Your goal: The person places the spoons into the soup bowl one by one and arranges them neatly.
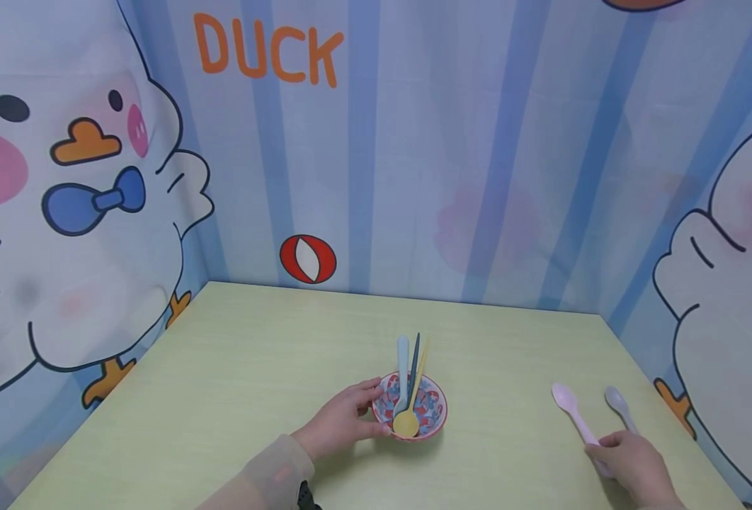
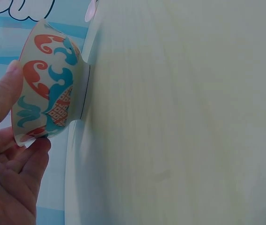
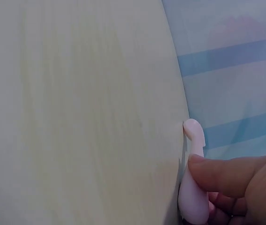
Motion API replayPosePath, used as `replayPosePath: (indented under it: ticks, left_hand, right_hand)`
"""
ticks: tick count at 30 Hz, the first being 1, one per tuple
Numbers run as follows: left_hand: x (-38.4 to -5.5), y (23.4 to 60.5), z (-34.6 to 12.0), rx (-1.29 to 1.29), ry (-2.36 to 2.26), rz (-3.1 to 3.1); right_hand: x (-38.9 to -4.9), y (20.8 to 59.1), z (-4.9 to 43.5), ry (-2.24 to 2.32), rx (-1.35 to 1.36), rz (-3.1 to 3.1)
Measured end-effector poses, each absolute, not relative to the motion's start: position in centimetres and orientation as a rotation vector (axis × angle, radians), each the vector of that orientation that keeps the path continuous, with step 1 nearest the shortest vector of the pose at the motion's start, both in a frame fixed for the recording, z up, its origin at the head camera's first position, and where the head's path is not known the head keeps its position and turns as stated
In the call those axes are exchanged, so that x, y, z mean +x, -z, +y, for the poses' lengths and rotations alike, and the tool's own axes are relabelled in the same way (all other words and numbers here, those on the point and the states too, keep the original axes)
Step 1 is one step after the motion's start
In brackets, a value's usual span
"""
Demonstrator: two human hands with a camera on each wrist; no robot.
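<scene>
A small patterned bowl (image 1: 436, 414) in red, blue and white stands on the table, held at its left side by my left hand (image 1: 347, 419). In the left wrist view the thumb and fingers of that hand (image 2: 11, 164) grip the bowl (image 2: 51, 86) by its rim and side. Inside it lean a light blue spoon (image 1: 403, 368), a yellow spoon (image 1: 406, 424) and a thin dark blue utensil (image 1: 416, 358). Over at the right, my right hand (image 1: 637, 464) pinches the handle of a pink spoon (image 1: 567, 398). The right wrist view shows the thumb on that spoon's handle (image 3: 194, 201).
A lilac-grey spoon (image 1: 618, 402) lies on the table just beyond my right hand. The pale yellow table (image 1: 274, 368) ends at blue striped curtains (image 1: 401, 142) with duck prints at the back and both sides.
</scene>
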State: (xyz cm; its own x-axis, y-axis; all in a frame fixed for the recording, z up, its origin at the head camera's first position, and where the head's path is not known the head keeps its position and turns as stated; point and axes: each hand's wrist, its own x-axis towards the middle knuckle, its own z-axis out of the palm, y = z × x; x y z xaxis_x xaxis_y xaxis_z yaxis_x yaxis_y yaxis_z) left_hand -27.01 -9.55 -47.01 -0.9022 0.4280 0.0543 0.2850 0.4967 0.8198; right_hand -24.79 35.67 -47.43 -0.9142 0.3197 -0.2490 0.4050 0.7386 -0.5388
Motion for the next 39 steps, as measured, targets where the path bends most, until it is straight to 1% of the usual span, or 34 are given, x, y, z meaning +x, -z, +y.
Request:
replayPosePath:
  ticks: [5, 14, 21, 26, 34, 39]
  left_hand:
    - [-27.0, 47.0, -9.5, 0.61, -1.384, 2.565]
    - [-26.9, 46.9, -9.5, 0.604, -1.398, 2.548]
    - [-26.8, 46.7, -9.4, 0.601, -1.392, 2.555]
    - [-26.8, 46.7, -9.4, 0.595, -1.39, 2.557]
    - [-26.8, 46.7, -9.4, 0.59, -1.387, 2.565]
    - [-26.9, 46.8, -9.4, 0.596, -1.383, 2.568]
  right_hand:
    - [-24.7, 47.5, 35.3, 0.928, 0.619, 2.778]
    - [-24.8, 47.7, 34.3, 0.997, 0.774, 2.762]
    - [-24.8, 47.1, 35.2, 1.058, 0.625, 2.74]
    - [-25.0, 47.3, 35.9, 1.07, 0.568, 2.748]
    - [-25.1, 47.3, 35.9, 1.059, 0.635, 2.731]
    - [-25.2, 47.2, 36.4, 1.024, 0.576, 2.686]
